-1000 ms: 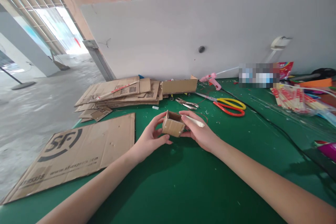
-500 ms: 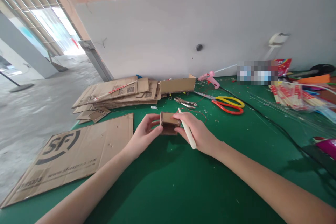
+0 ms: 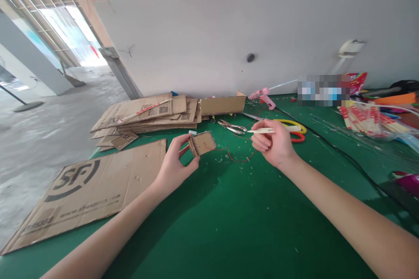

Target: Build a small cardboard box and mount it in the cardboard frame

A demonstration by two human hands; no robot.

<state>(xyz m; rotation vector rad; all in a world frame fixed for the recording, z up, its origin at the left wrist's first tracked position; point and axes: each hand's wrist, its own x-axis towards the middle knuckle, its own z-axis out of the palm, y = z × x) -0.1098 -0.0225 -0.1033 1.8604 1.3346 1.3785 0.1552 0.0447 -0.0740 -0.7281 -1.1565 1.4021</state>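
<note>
My left hand (image 3: pixel 175 161) is closed on a small cardboard box (image 3: pixel 203 143), gripping its left side between thumb and fingers. The box is tilted, with a flat brown face toward me. A thin red wire (image 3: pixel 240 160) curves over the table just right of the box. My right hand (image 3: pixel 273 144) is closed around a slim cream-coloured pen (image 3: pixel 262 130), its tip pointing left. Behind that hand lie scissors with yellow and red handles (image 3: pixel 297 127), partly hidden. Metal pliers (image 3: pixel 231 127) rest between the two hands, farther back.
Stacked cardboard sheets (image 3: pixel 140 115) and a large printed sheet (image 3: pixel 88 187) lie at the left on the green table (image 3: pixel 209 235). A pink glue gun (image 3: pixel 266 97) stands at the back, its black cord (image 3: pixel 347 168) running right. Bundled sticks (image 3: pixel 360 120) are at the far right.
My right hand has moved off the box to the right, and the pen has swung from steep to nearly level. My left hand has shifted slightly left and turned the box.
</note>
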